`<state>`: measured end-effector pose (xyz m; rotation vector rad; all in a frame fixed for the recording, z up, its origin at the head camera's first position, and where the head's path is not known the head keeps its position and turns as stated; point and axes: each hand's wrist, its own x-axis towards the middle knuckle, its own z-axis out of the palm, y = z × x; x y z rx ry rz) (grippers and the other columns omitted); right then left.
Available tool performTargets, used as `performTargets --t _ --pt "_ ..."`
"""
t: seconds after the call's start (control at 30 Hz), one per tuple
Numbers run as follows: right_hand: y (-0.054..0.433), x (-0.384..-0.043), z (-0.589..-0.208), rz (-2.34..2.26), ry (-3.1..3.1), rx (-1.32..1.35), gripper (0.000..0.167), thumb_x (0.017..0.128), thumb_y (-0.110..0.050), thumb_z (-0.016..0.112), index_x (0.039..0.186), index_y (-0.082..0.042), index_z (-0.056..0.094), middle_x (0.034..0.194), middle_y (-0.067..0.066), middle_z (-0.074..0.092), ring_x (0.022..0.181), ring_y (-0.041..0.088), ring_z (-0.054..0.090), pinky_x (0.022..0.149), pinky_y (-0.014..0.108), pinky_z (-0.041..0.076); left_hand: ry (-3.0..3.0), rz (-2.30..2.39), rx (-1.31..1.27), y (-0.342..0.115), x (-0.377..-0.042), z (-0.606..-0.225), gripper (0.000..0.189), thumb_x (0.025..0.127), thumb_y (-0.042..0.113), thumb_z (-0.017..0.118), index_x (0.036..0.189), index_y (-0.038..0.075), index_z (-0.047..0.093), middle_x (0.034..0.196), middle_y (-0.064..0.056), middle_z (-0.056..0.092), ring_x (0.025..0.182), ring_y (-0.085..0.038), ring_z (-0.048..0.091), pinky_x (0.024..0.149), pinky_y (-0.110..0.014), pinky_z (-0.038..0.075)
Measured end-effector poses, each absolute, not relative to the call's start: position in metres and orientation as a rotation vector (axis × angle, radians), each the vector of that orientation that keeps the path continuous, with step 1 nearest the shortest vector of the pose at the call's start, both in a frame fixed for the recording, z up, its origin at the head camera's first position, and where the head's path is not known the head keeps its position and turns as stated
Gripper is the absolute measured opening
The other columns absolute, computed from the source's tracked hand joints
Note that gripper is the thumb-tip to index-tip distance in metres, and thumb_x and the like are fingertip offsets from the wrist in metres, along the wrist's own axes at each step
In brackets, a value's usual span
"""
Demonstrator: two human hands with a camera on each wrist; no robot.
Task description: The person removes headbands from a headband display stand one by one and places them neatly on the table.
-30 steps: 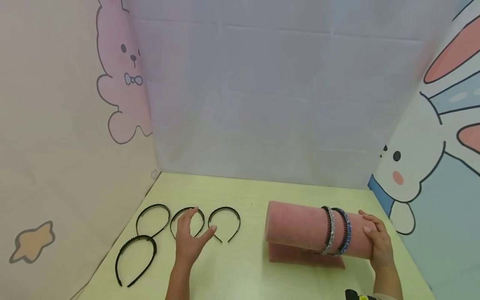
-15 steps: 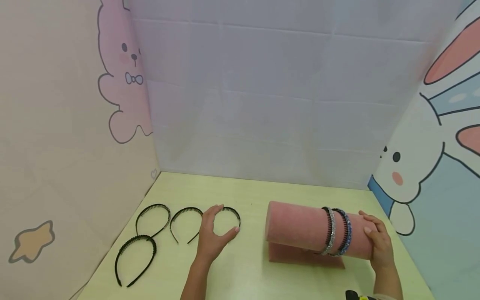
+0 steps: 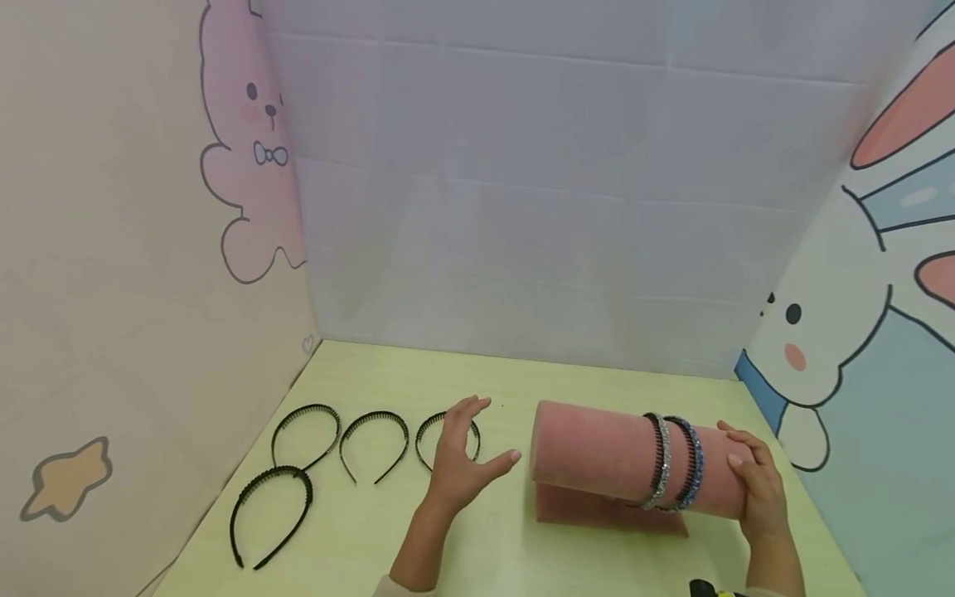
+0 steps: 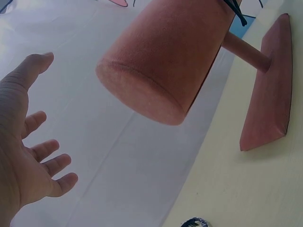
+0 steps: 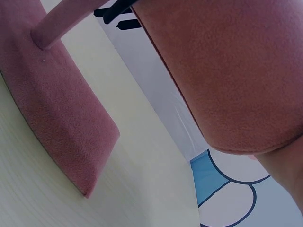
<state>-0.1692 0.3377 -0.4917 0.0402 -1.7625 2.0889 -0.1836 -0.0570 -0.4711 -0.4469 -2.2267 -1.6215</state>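
Observation:
A pink velvety headband stand (image 3: 589,448) has a horizontal roll raised on a post over a flat base (image 4: 270,99). Around the roll's right half sit a silver glittery headband (image 3: 661,464) and a blue glittery headband (image 3: 695,466). My right hand (image 3: 764,493) grips the roll's right end, thumb on the near side and fingers over the top. My left hand (image 3: 457,473) holds nothing; its fingers and thumb are spread apart, left of the roll. It partly hides a black toothed headband (image 3: 427,424) lying on the table. Headband ends (image 5: 129,23) poke out under the roll in the right wrist view.
Left of that one, another black headband (image 3: 376,414) lies on the pale table (image 3: 418,539). Farther left, a black headband (image 3: 307,407) lies behind a thicker one (image 3: 283,471), the two touching or overlapping. Cloth walls (image 3: 522,207) stand behind and at both sides.
My left hand has moved right across the headbands, toward the stand, and the second headband from it shows again. The right hand keeps its place on the roll.

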Motion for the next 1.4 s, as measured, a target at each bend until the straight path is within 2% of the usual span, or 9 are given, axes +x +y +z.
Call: performTargets --t 0.33,0.6,0.8,1.03,1.4 --pt "0.338 -0.168 -0.491 2.098 -1.77 0.046 0.029 0.096 -0.003 0.038 0.12 -0.005 0.053 0.123 -0.008 0.056 0.117 0.012 0.04 0.088 0.026 0.028 -2.251 -1.58 -0.564 -0.035 -0.187 -0.468 0.072 0.069 0.039 0.081 0.131 0.022 0.05 0.138 0.0 0.037 0.126 -0.022 0.037 0.095 -0.052 0.034" --pt "0.337 -0.17 -0.492 2.107 -1.736 0.087 0.028 0.095 0.0 0.036 0.117 -0.004 0.054 0.122 -0.006 0.057 0.116 0.012 0.042 0.088 0.026 0.028 -2.274 -1.545 -0.673 -0.02 -0.192 -0.462 0.073 0.07 0.04 0.08 0.133 0.016 0.049 0.138 -0.003 0.037 0.127 -0.021 0.035 0.094 -0.051 0.036" --pt "0.338 -0.17 -0.493 2.116 -1.721 0.102 0.029 0.095 0.001 0.036 0.117 -0.004 0.054 0.122 -0.006 0.058 0.116 0.012 0.042 0.088 0.026 0.028 -2.331 -1.503 -0.729 -0.008 -0.195 -0.457 0.075 0.07 0.043 0.079 0.134 0.019 0.048 0.14 -0.003 0.035 0.127 -0.022 0.036 0.094 -0.048 0.038" --pt "0.339 -0.169 -0.493 2.148 -1.684 0.192 0.031 0.095 0.004 0.034 0.116 -0.003 0.055 0.122 -0.004 0.058 0.115 0.01 0.044 0.089 0.025 0.028 -2.351 -1.387 -0.812 0.007 -0.201 -0.449 0.076 0.07 0.041 0.08 0.133 0.015 0.048 0.139 -0.004 0.036 0.127 -0.019 0.036 0.097 -0.041 0.037" --pt "0.338 -0.168 -0.49 2.134 -1.731 0.063 0.028 0.096 -0.002 0.037 0.119 -0.004 0.053 0.123 -0.006 0.057 0.117 0.012 0.041 0.089 0.026 0.028 -2.338 -1.236 -0.919 0.029 -0.213 -0.439 0.077 0.068 0.041 0.08 0.134 0.019 0.047 0.139 -0.002 0.038 0.127 -0.017 0.035 0.095 -0.039 0.039"
